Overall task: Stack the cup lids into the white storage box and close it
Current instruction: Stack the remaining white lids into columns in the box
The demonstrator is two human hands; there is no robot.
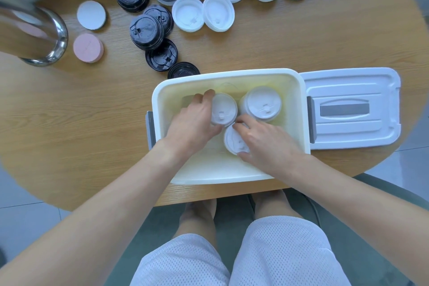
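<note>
— Two hands inside the white storage box [160,90], open on the wooden table [255,49]; box lid [352,109] lying just beside, to the right.

— Left hand [192,123] curled round a white lid stack [224,109]; right hand [262,139] gripping another stack [232,140] nearer; third stack [262,103] untouched at the back.

— Farther off, loose white lids [218,11]; black lids [146,31] on the left.

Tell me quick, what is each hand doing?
Left hand: fingers curled round a stack of white lids inside the white box.
Right hand: fingers curled round another lid stack in the box.
</note>
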